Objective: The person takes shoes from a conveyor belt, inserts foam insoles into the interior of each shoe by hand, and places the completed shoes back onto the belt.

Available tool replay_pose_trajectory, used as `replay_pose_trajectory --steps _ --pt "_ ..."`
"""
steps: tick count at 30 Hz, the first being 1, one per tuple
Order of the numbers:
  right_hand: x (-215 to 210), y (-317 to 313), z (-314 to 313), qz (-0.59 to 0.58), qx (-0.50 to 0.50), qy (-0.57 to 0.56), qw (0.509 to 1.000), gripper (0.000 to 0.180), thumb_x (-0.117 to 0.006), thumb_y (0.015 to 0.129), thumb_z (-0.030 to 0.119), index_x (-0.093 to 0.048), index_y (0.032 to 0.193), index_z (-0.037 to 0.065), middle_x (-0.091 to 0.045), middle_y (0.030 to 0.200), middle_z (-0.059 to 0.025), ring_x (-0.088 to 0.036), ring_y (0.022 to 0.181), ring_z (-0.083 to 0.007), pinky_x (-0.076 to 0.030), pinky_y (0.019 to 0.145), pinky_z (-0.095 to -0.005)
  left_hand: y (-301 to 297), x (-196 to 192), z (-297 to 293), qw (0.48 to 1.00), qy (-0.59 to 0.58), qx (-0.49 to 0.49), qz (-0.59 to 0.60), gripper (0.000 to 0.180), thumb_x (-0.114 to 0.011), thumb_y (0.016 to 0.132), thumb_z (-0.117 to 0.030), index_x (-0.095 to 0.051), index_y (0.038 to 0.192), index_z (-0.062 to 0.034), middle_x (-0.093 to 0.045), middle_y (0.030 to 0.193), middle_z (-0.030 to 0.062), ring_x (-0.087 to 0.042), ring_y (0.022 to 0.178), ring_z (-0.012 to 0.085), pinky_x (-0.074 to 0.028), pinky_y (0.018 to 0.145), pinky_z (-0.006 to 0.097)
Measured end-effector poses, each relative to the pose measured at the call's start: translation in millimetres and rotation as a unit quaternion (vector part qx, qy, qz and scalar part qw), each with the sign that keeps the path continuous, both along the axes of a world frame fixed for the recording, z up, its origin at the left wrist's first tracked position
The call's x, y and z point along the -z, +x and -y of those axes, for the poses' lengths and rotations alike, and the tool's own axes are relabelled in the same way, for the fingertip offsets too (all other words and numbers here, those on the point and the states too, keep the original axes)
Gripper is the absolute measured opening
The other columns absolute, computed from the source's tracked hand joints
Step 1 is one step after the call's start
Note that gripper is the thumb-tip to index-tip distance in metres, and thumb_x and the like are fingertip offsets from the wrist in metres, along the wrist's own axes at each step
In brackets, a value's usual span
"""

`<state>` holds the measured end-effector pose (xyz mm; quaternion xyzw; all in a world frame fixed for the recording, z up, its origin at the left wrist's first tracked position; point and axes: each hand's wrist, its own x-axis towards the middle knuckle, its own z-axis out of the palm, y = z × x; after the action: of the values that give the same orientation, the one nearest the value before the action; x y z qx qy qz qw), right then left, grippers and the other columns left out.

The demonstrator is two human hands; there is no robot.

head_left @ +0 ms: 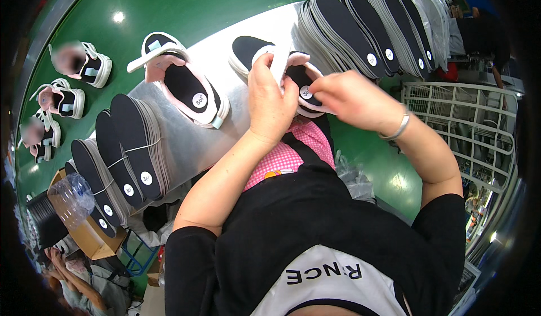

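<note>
A black, white and pink child's shoe (pixel 247 44) rests on the pale work surface before me, toe pointing away to the left. My left hand (pixel 269 99) grips it by its white strap and tongue, thumb along the opening. At the heel, the curled fingers of my right hand (pixel 355 101) press on the collar; they are slightly blurred and hide part of the rim. Inside, a black insole (pixel 301 78) with a round white label shows between my hands. To the left stands a matching shoe (pixel 220 105), strap folded open, with a labelled insole in it.
Stacks of black insoles (pixel 332 29) stand at the far right of the metal surface (pixel 186 147). More insole stacks (pixel 135 141), some tied with string, lie at left. Several shoes (pixel 70 99) sit beyond on the green surface. A white wire basket (pixel 451 99) is at right, a cardboard box (pixel 110 245) at lower left.
</note>
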<state>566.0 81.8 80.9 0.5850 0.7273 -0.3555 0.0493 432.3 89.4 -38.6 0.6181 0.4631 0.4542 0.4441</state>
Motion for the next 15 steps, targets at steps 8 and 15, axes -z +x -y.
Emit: replay_pose_trajectory --steps 8,15 --pt "67 -2 -16 0.104 -0.051 -0.028 0.993 0.023 -0.055 0.075 0.023 -0.06 0.085 0.003 -0.061 0.083 -0.017 -0.059 0.078 -0.0325 -0.047 0.07 -0.04 4 -6 -2 1.0 -0.012 0.006 -0.018 0.046 -0.048 0.069 0.0 -0.034 0.113 0.0072 -0.049 0.103 0.0256 -0.052 0.096 0.037 -0.041 0.085 0.039" --pt "69 -3 -21 0.176 -0.049 -0.036 0.983 0.03 -0.055 0.074 0.026 -0.059 0.098 0.008 -0.06 0.095 -0.0154 -0.058 0.088 -0.0301 -0.046 0.078 -0.039 11 -3 2 0.999 0.036 -0.017 -0.015 0.048 -0.049 0.063 0.001 -0.039 0.11 0.0075 -0.047 0.103 0.0246 -0.046 0.097 0.0396 -0.037 0.088 0.042"
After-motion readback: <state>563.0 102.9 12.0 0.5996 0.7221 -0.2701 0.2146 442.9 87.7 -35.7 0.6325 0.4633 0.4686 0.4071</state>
